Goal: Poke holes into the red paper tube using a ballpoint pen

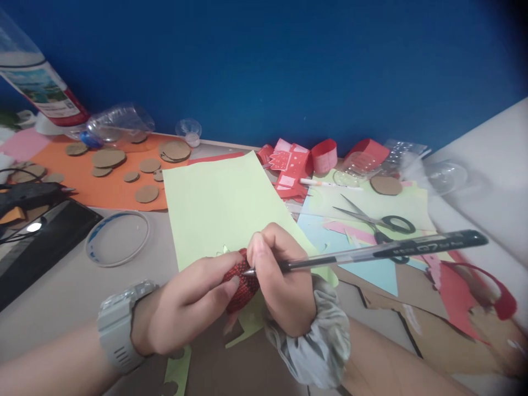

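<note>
My left hand pinches a small red object with a dark pattern, its thumb and fingers closed on the left side. Against the right side of it is my right hand, fingers curled round a black gel pen. The pen's tip touches or lies just over the patterned surface, and its long end points right. Beneath and behind both hands lies a light green paper sheet, with cut green pieces nearer to me.
Cardboard discs lie on orange paper at left, near a tape ring and a glue gun. Scissors, paper scraps and a red paper figure are at right. A blue partition stands behind.
</note>
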A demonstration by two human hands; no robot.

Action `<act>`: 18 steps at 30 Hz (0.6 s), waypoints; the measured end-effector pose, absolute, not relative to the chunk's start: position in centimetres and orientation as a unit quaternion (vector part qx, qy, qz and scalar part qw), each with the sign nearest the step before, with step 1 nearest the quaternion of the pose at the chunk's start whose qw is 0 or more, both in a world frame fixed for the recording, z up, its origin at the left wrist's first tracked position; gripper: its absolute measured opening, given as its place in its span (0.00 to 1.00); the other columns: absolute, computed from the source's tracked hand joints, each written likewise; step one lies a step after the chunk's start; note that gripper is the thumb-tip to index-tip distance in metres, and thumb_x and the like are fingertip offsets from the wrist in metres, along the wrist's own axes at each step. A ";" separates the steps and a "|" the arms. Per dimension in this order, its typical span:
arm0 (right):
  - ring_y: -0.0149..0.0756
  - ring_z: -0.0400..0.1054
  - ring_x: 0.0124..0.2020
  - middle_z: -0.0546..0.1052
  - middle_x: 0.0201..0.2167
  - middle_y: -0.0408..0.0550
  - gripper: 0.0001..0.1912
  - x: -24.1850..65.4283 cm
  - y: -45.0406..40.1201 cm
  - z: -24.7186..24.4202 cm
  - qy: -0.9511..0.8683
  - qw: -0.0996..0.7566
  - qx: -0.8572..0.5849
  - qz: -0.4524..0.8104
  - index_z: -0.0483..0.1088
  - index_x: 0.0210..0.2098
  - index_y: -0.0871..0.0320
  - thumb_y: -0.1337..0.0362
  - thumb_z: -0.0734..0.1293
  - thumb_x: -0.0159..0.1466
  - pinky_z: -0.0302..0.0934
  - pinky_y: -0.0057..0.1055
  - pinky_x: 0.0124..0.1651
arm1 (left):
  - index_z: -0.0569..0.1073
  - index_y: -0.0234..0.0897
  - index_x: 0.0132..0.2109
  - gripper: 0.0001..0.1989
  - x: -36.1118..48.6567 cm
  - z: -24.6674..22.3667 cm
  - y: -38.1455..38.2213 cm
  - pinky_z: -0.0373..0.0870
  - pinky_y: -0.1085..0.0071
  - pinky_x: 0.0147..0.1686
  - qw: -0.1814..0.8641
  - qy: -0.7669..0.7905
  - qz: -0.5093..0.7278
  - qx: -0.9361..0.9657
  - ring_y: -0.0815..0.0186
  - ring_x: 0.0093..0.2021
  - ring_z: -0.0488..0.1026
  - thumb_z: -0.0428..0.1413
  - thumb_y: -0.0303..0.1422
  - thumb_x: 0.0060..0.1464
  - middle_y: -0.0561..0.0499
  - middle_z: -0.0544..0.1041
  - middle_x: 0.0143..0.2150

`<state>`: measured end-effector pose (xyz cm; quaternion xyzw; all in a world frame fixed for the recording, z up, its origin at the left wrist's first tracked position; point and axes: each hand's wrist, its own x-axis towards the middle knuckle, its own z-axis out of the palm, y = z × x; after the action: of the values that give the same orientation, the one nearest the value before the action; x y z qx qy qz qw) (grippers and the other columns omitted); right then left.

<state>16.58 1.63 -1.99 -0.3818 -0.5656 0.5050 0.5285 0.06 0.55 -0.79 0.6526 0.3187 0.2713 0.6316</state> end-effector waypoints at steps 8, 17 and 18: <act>0.28 0.49 0.22 0.55 0.21 0.35 0.19 16.6 1.7 -1.9 -0.569 0.531 -0.382 0.498 0.55 0.25 0.54 0.63 0.61 0.73 0.47 0.30 0.25 | 0.64 0.39 0.35 0.15 0.1 -0.8 0.5 0.65 0.74 0.32 0.618 0.325 0.277 0.660 0.68 0.29 0.66 0.42 0.32 0.73 0.54 0.71 0.29; 0.28 0.49 0.22 0.55 0.20 0.35 0.19 16.6 1.6 -2.1 -0.566 0.531 -0.386 0.498 0.55 0.25 0.54 0.64 0.62 0.73 0.47 0.30 0.25 | 0.64 0.39 0.35 0.15 0.1 -0.9 0.5 0.65 0.74 0.31 0.635 0.306 0.282 0.651 0.68 0.29 0.67 0.42 0.32 0.73 0.55 0.71 0.29; 0.28 0.49 0.22 0.55 0.20 0.35 0.19 16.6 1.6 -2.2 -0.566 0.530 -0.387 0.500 0.55 0.25 0.54 0.64 0.62 0.72 0.47 0.30 0.25 | 0.64 0.39 0.35 0.15 0.1 -0.9 0.5 0.65 0.74 0.32 0.635 0.306 0.282 0.651 0.68 0.29 0.68 0.42 0.32 0.73 0.55 0.71 0.29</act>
<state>16.56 1.63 -2.16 -0.3869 -0.5657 0.4997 0.5297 0.13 0.53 -0.90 0.6505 0.3065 0.2820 0.6351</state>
